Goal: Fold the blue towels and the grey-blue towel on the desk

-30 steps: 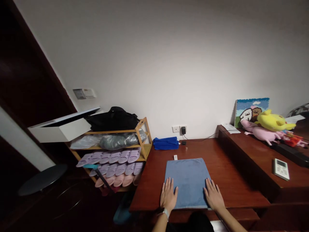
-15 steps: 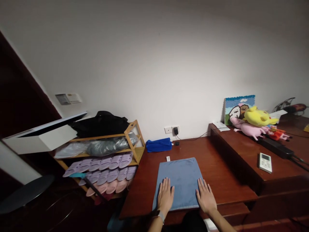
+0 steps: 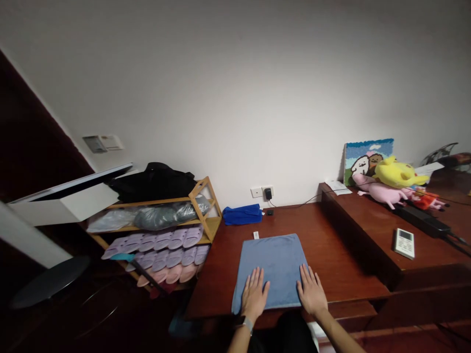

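A grey-blue towel (image 3: 274, 264) with a white tag at its far edge lies spread flat near the front of the brown wooden desk (image 3: 342, 269). On its near left part rests my left hand (image 3: 255, 294), palm down, fingers stretched out. My right hand (image 3: 311, 290) lies flat at the towel's right edge, fingers extended, partly over the cloth. Neither hand grips anything. Behind the towel, close to the wall, a folded bright blue cloth (image 3: 242, 214) sits on the desk.
Left of the desk stands a wooden rack (image 3: 210, 228) with slippers (image 3: 165, 242) and a black bag (image 3: 152, 184). On the raised right section are a white remote control (image 3: 404, 243), plush toys (image 3: 382, 191) and a picture (image 3: 368, 159). A black charger (image 3: 268, 194) is plugged into the wall.
The camera view has shifted slightly, so the desk appears a little higher. Both hands stay flat on the towel; the right has moved slightly inward over its edge.
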A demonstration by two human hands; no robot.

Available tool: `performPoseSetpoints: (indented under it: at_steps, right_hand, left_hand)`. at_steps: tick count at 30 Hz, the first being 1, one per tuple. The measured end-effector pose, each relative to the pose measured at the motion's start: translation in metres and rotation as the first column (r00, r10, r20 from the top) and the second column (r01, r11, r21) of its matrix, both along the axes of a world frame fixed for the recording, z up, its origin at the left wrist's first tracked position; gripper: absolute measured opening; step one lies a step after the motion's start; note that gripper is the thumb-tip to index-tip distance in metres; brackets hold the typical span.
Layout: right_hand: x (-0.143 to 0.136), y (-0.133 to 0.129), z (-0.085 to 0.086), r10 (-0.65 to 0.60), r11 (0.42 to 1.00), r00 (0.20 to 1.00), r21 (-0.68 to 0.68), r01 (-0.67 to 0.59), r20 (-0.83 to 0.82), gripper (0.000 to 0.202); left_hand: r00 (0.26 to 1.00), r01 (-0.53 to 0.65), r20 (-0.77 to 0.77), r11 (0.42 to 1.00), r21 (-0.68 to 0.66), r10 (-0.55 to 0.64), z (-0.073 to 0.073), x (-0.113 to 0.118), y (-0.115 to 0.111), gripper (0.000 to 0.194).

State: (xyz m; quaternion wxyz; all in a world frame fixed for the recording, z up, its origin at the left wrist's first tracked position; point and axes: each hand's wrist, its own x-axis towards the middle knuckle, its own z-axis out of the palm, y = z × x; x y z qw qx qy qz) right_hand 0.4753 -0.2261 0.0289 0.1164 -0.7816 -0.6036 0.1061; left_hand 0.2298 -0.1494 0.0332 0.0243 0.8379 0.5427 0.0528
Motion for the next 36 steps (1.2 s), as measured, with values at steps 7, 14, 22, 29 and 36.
performPoseSetpoints:
  at_steps: [7, 14, 22, 29, 36]
  right_hand:
    - [0.001, 0.001, -0.013, 0.000, 1.000, 0.999, 0.016, -0.001, 0.034, 0.071]
    - [0.000, 0.002, -0.015, 0.004, 1.000, 0.997, -0.010, -0.003, 0.077, 0.071]
    - [-0.001, 0.005, -0.023, -0.004, 1.000, 0.993, -0.009, 0.005, 0.117, 0.073]
    - [0.005, 0.007, -0.037, 0.003, 1.000, 0.988, 0.005, -0.004, 0.156, 0.072]
    - [-0.014, 0.013, -0.008, 0.020, 0.997, 0.957, -0.074, 0.002, 0.291, 0.064]
  left_hand:
    - [0.991, -0.128, -0.038, 0.992, 0.018, 0.129, -0.005, -0.092, -0.002, 0.067]
    - [0.988, -0.138, -0.059, 0.990, 0.025, 0.139, -0.005, -0.121, 0.006, 0.063]
    - [0.949, -0.297, -0.098, 0.953, 0.058, 0.301, 0.011, -0.170, 0.059, 0.057]
    - [0.962, -0.271, 0.008, 0.954, 0.129, 0.272, -0.001, -0.177, 0.068, 0.054]
    - [0.966, -0.257, 0.083, 0.953, 0.160, 0.246, -0.009, -0.182, 0.070, 0.052]
